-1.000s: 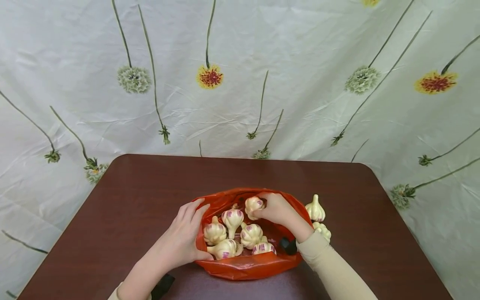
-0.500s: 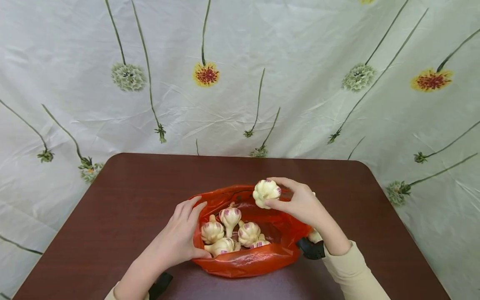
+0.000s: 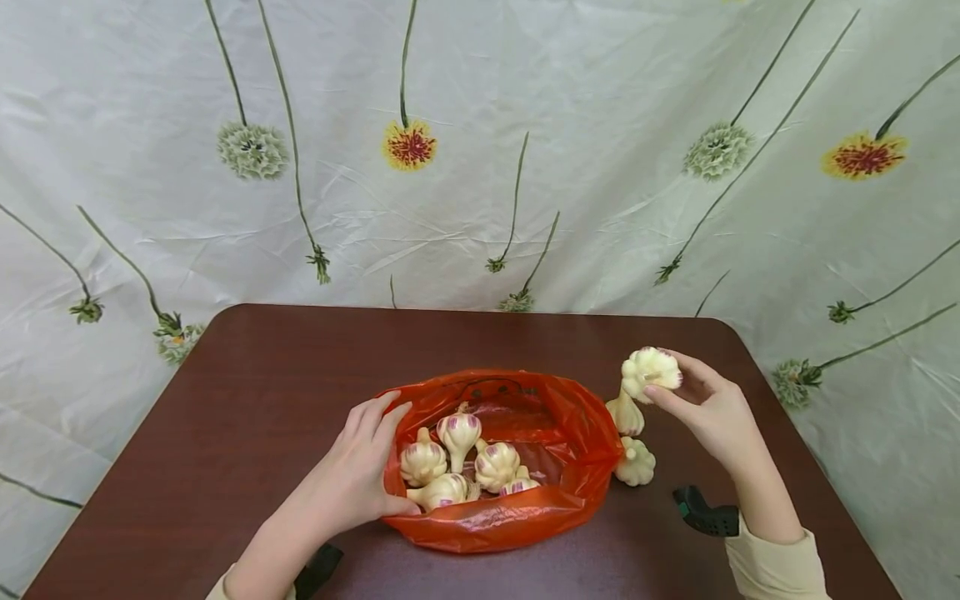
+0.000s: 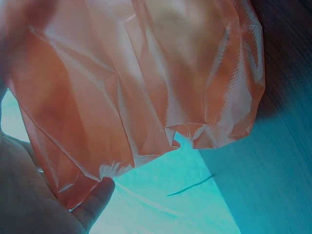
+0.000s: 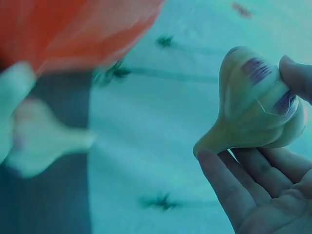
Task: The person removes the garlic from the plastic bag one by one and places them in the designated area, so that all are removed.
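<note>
A red plastic bag (image 3: 491, 529) stands wide open on the table, with several garlic bulbs (image 3: 423, 461) inside. My left hand (image 3: 356, 471) holds the bag's left rim, thumb at the front and fingers spread toward the back; the left wrist view shows its thumb (image 4: 97, 202) against the bag's edge. To the right of the bag, my right hand (image 3: 716, 417) pinches a garlic bulb (image 3: 649, 372) in the air. In the right wrist view, that bulb (image 5: 256, 100) sits between thumb and fingertips. Below it lie two bulbs, one farther back (image 3: 624, 417) and one nearer (image 3: 636, 463).
The dark brown table (image 3: 300, 358) has rounded far corners. Behind it hangs a pale cloth (image 3: 480, 167) printed with flowers. Dark wrist devices (image 3: 705, 512) are worn on both arms.
My right hand has lifted a garlic bulb out of the bag and carried it rightward over the two bulbs on the table. My left hand keeps its place at the bag's rim.
</note>
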A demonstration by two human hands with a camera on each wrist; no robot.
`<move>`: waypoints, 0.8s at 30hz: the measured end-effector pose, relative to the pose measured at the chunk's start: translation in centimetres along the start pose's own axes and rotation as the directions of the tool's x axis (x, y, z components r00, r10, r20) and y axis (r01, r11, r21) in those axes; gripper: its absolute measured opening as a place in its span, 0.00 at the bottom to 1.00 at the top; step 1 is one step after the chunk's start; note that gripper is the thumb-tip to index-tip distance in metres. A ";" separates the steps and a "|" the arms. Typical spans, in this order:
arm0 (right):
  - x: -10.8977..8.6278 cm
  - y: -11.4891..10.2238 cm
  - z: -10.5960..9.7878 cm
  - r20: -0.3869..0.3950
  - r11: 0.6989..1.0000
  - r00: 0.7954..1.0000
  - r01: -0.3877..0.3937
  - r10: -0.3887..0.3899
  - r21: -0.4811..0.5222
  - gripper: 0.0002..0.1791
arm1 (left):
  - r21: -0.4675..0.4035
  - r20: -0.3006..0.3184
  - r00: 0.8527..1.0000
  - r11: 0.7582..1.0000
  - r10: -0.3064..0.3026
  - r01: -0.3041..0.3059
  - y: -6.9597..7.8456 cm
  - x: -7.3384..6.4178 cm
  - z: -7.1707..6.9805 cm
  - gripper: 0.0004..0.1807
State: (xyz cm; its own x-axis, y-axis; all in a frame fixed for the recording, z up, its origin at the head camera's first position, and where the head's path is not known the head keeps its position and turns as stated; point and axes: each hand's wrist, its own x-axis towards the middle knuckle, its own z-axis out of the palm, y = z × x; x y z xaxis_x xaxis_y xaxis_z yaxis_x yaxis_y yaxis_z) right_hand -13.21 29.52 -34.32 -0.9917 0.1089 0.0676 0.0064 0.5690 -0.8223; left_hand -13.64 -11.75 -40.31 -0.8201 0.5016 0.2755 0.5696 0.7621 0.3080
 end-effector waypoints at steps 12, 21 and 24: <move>0.0 7.5 -0.4 -0.046 0.936 0.971 -0.239 0.235 -0.257 0.45 | 0.002 0.002 1.000 1.000 0.000 0.000 -0.1 -0.1 0.0 0.62; 0.1 10.1 0.6 -0.012 0.914 0.954 -0.290 0.299 -0.283 0.45 | -0.010 0.009 1.000 1.000 -0.015 0.015 -0.1 -0.1 0.0 0.62; 0.1 10.5 1.0 -0.007 0.915 0.956 -0.282 0.292 -0.290 0.43 | -0.018 0.012 1.000 1.000 -0.014 0.014 -0.1 0.0 -0.2 0.62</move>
State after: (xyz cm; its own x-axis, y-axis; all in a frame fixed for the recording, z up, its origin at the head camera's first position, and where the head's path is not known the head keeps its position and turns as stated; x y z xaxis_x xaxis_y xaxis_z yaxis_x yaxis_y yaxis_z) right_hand -13.39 34.75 -43.52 -0.9455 0.2766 -0.1717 0.3226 0.7261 -0.6072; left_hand -13.71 -11.93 -40.22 -0.8287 0.4955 0.2604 0.5586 0.7617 0.3283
